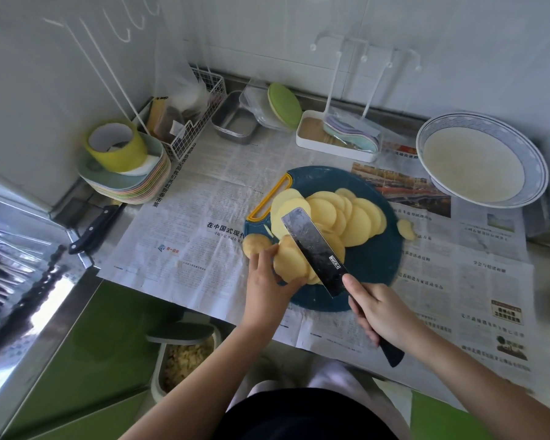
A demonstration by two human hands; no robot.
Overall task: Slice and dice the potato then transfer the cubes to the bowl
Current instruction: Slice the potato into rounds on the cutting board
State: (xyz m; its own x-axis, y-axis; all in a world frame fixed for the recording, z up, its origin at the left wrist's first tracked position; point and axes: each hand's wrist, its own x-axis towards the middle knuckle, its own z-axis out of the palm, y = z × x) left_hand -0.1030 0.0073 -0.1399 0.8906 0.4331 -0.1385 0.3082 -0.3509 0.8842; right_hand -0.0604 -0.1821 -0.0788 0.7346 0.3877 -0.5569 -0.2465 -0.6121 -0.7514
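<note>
As you scan from the left: spare black-handled knife point(97, 228), lying at the counter edge, well apart from the work. Your left hand point(267, 282), fingers curled round a stack of potato slices point(291, 262) at the near-left of the teal cutting board point(373, 271). Cleaver point(315, 249), blade angled just beside that stack, handle clamped in your right hand point(381, 312). Fanned slices point(346, 214), board centre. Blue-rimmed bowl point(481, 158), far right, apart from the board.

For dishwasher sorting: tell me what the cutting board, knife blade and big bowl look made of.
Cutting board: probably plastic, matte dark teal, moulded yellow handle slot.
Knife blade: metal, likely steel, dark mottled face with reflective patches.
Bowl: seemingly glazed ceramic, glossy white, blue patterned rim; melamine cannot be excluded.
</note>
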